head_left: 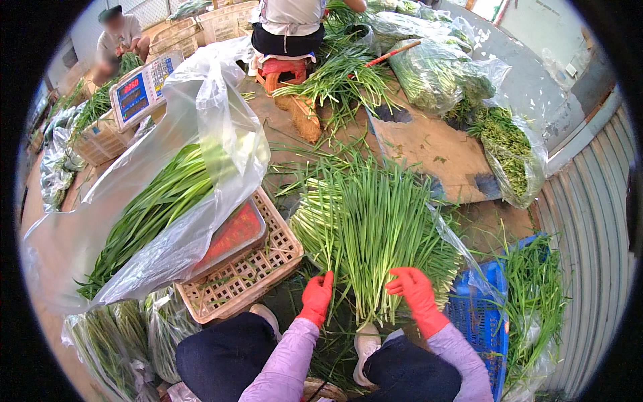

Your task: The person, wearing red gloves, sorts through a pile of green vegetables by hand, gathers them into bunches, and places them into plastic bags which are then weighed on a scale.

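A big pile of garlic chives (pixel 382 228) lies in front of me, leaves fanned toward my feet and pale stems on the left side. Both of my hands wear red rubber gloves. My left hand (pixel 317 297) is at the pile's near left edge, its fingers pressed together beside some leaf tips; whether a blade is pinched in them is hard to see. At the near right of the leaves, my right hand (pixel 414 293) has its fingers stretched out and a little apart, with nothing visible in them.
On the left, a clear plastic bag (pixel 228 134) of chives rests on a scale's tray (pixel 234 234) over a beige crate (pixel 281 248); the scale's display (pixel 137 90) stands behind. A blue crate (pixel 469 315) is at right. Bagged greens (pixel 429 74), a seated person (pixel 291 27) and another person lie beyond.
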`<state>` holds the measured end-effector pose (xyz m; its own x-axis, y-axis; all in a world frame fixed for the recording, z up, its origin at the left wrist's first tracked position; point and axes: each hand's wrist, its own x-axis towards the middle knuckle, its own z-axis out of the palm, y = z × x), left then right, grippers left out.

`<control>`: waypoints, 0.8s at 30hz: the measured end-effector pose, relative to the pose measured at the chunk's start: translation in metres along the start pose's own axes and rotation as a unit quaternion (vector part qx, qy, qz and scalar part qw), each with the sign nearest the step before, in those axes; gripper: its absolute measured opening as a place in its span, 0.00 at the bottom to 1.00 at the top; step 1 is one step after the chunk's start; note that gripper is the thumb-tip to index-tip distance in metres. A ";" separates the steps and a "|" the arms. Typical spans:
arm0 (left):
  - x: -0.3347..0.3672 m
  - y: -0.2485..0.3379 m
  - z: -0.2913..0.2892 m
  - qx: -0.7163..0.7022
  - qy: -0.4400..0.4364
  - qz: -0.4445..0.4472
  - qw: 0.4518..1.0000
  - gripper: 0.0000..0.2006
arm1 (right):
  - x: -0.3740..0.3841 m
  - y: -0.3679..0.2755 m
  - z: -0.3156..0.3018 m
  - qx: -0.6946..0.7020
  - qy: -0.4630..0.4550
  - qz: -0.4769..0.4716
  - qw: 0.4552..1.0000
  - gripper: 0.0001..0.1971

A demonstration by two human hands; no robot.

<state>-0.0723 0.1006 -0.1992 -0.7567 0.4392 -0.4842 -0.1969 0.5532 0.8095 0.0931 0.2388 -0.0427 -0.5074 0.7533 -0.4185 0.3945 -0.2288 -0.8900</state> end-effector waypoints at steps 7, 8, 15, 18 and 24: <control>0.025 0.022 -0.016 0.196 -0.066 0.030 0.978 0.26 | 0.000 0.029 0.042 0.065 -0.053 0.032 0.996 0.17; 0.021 0.029 -0.022 0.175 -0.066 0.015 0.982 0.24 | -0.002 0.030 0.049 0.061 -0.065 0.037 0.995 0.17; -0.055 0.099 -0.070 -0.218 -0.108 0.124 0.962 0.16 | -0.011 0.026 0.086 0.118 -0.106 -0.049 0.986 0.17; -0.083 0.112 -0.077 -0.304 -0.155 0.070 0.937 0.16 | -0.024 -0.004 0.106 0.064 -0.091 -0.242 0.964 0.17; -0.083 0.125 -0.116 -0.422 0.018 0.126 0.898 0.13 | -0.026 0.002 0.067 0.133 -0.135 -0.013 0.982 0.13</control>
<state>-0.1064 0.0508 -0.0189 -0.8600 0.4433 -0.2526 -0.4081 -0.3006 0.8620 0.0551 0.1774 -0.0455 -0.7130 0.5793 -0.3950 0.1816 -0.3916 -0.9020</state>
